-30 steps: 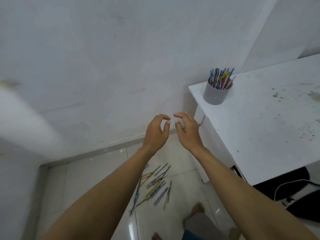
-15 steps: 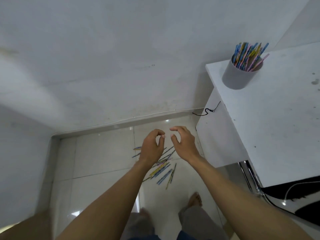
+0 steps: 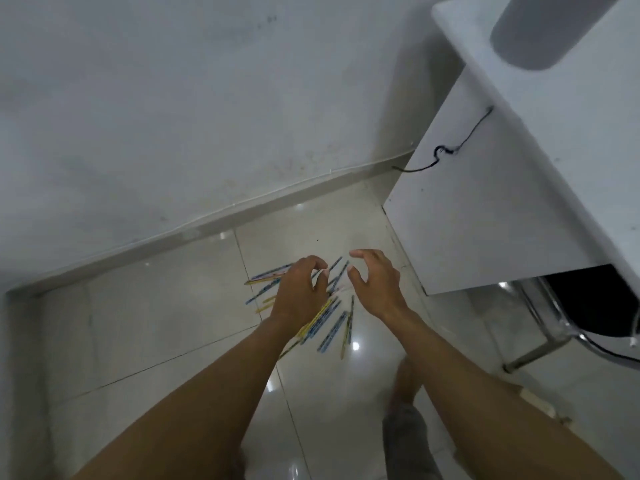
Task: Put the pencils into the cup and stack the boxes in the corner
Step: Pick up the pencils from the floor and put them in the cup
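Observation:
Several blue, yellow and pink pencils [image 3: 327, 323] lie scattered on the glossy white floor tiles. My left hand [image 3: 300, 294] hovers just over the left part of the pile, fingers curled and apart, holding nothing. My right hand [image 3: 375, 284] is beside it to the right, fingers spread and curved, also holding nothing. The grey cup [image 3: 540, 29] stands on the white table [image 3: 571, 140] at the top right; only its lower wall shows. No boxes are in view.
A white wall with a skirting board [image 3: 194, 226] runs behind the pencils and meets a side wall at the left corner. The table's side panel [image 3: 485, 216] carries a black wire [image 3: 446, 150]. A chrome chair leg [image 3: 540, 344] and my feet [image 3: 408, 379] are at lower right.
The view has tilted down and closer to the floor. Both hands have dropped towards the pencil pile and opened slightly. The cup has slid to the top right edge, its pencils out of view.

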Demonstrator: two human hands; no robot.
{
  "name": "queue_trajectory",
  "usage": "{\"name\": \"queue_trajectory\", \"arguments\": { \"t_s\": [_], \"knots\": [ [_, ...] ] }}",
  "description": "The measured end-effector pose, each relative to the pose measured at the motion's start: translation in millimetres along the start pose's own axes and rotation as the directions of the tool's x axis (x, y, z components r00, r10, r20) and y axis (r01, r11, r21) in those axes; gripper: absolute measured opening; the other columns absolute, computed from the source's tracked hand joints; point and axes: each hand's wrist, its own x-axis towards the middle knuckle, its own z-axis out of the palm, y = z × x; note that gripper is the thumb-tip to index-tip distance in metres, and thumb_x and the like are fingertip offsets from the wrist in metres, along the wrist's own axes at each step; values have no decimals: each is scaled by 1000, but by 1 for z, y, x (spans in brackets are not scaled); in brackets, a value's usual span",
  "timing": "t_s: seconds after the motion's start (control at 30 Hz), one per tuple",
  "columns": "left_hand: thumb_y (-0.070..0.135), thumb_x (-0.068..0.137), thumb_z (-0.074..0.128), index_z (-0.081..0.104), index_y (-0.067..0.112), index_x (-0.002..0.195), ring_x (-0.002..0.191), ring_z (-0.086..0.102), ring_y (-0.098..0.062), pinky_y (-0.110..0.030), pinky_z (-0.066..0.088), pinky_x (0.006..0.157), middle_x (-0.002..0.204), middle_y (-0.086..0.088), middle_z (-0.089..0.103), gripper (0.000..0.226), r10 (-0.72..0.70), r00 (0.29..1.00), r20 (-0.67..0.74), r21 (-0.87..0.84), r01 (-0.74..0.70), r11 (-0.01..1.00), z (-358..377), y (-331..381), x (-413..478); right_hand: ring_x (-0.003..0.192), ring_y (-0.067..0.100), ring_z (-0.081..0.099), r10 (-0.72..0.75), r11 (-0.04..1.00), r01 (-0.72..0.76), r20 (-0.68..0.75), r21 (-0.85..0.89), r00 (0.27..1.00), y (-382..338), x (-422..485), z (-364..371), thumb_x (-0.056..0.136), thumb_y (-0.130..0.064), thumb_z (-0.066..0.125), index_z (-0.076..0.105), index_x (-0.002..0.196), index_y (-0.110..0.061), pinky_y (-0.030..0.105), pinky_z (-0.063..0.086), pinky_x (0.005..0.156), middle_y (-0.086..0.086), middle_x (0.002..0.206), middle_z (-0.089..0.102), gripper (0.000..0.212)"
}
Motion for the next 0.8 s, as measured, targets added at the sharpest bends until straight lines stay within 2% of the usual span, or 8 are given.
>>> {"name": "queue_trajectory", "arguments": {
  "t_s": [0.13,0.3,0.4,0.6,0.8],
  "knots": [
    [15,92,56,59,13,98,94,56,-14,-23,40,83,97,-1,62,7,-64,997,34,-1,64,998,25,-68,3,124,20,46,96,995,-97,25,10,995,28,12,62,94,-29,55,53,126,-23,42,32,105,2,131,51,33],
    [17,93,55,58,14,100,96,53,-12,-21,37,86,97,5,56,8,-149,985,89,5,149,989,77,-152,2,122,21,45,240,970,-241,64,8,969,82,27,136,93,-36,57,47,133,-26,39,31,100,2,135,44,42],
    [17,93,57,59,10,102,97,53,-12,-17,34,80,98,3,56,12,-174,977,125,8,175,985,114,-193,2,126,26,41,363,932,-363,72,-8,929,122,33,172,92,-37,56,41,136,-25,42,32,100,5,139,39,48],
    [23,93,54,57,13,106,101,56,-26,-43,47,86,104,-7,60,17,-237,948,212,82,224,971,195,-273,7,129,32,37,498,866,-489,109,-104,860,210,41,239,93,-35,56,35,140,-21,47,35,99,10,144,32,53],
    [22,92,56,55,11,109,100,56,-30,-46,47,85,105,-10,58,21,-239,931,275,152,203,967,249,-330,10,132,32,34,619,785,-613,107,-87,778,270,41,291,91,-41,57,29,143,-20,50,35,100,9,146,28,62]
  ]
}}
